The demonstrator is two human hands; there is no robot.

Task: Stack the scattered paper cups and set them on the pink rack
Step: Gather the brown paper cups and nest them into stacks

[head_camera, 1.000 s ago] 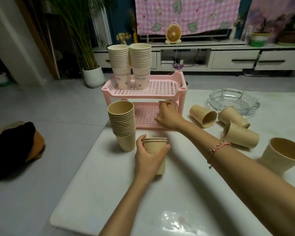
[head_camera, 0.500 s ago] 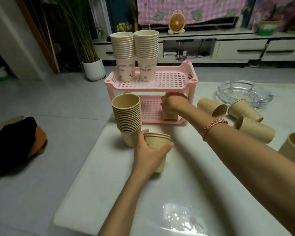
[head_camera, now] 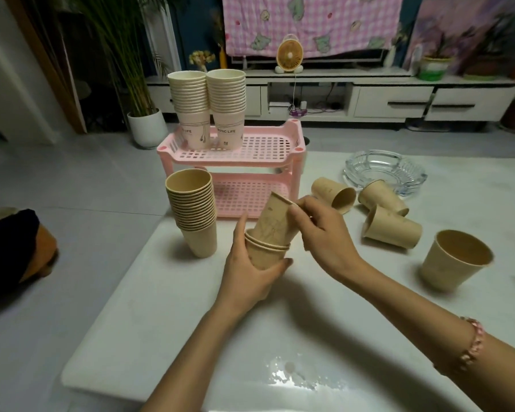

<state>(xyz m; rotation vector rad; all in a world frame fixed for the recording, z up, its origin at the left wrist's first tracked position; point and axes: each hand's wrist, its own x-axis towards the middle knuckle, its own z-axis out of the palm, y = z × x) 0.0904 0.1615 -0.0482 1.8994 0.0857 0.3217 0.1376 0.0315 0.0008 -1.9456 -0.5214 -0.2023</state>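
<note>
The only legible wording is "MUSIC LIFE", in small dark capitals on the bottom cup of the right white stack (head_camera: 227,130), which stands on the top shelf of the pink rack (head_camera: 280,158). The same line is on the bottom cup of the left white stack (head_camera: 194,132), where only "USIC LIFE" shows, the first letter lost round the curve. A small dark square mark lower on the right cup is too small to read. Faint prints on the tilted brown cup (head_camera: 275,221) and the short brown stack (head_camera: 262,258) beneath it cannot be read.
</note>
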